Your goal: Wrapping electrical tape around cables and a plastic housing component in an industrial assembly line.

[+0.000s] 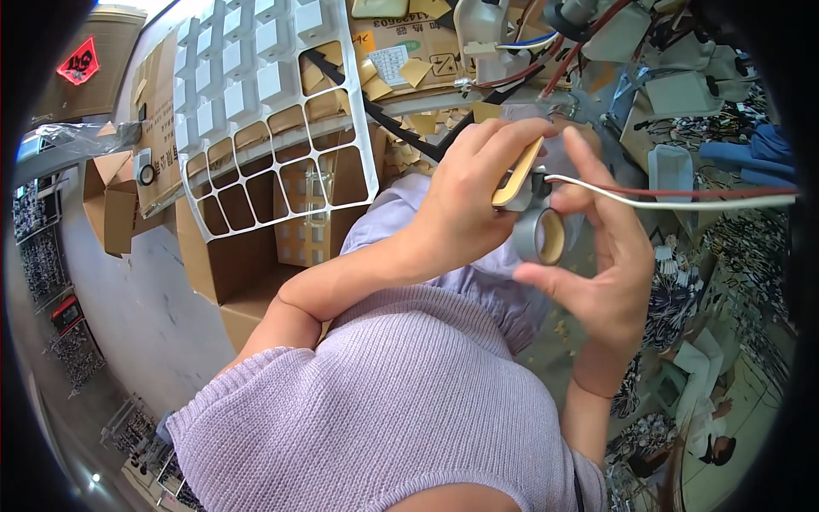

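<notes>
My left hand is closed around a grey part with a flat yellow face; its fingers hide much of it. Below this part shows a short grey cylinder with a yellowish inside; whether the two are joined I cannot tell. White and dark red wires run from beside the grey part toward the right edge. Around their near end, my right hand has its fingers and thumb spread apart. Its thumb tip is close to the cylinder, and the wires cross its fingers.
A white grid tray of square blocks stands at the left over an open cardboard box. Yellow pieces lie on cardboard ahead. White housings and red cables crowd the far right, near a pale bin and piled wires.
</notes>
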`<action>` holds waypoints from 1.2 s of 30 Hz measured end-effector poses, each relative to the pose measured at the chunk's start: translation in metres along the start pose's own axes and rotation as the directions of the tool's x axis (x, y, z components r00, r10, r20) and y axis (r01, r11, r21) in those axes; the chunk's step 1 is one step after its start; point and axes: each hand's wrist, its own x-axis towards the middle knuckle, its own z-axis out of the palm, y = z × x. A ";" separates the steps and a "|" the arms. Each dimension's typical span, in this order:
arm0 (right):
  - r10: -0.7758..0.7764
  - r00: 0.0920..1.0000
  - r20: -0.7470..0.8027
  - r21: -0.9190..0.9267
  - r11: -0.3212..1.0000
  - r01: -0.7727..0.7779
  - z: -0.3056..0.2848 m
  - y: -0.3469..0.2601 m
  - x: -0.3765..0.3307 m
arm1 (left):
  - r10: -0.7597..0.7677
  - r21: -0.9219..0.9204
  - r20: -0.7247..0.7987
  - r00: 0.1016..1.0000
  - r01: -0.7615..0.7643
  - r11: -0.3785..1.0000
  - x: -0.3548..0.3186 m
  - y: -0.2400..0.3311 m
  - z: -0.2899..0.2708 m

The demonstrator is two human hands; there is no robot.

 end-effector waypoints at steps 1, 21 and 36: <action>0.059 0.998 0.003 0.054 0.997 -0.059 0.002 -0.004 -0.002 | 0.013 -0.039 -0.009 1.000 -0.014 0.999 -0.001 -0.001 0.001; -0.716 0.621 0.319 0.660 0.638 0.397 -0.006 0.080 0.070 | 0.582 -0.085 0.765 0.277 0.938 -0.335 -0.016 0.007 0.008; -0.134 0.919 0.370 -0.113 0.976 0.187 -0.038 0.025 0.037 | -0.287 -0.516 0.696 0.659 0.736 0.438 -0.007 0.000 -0.016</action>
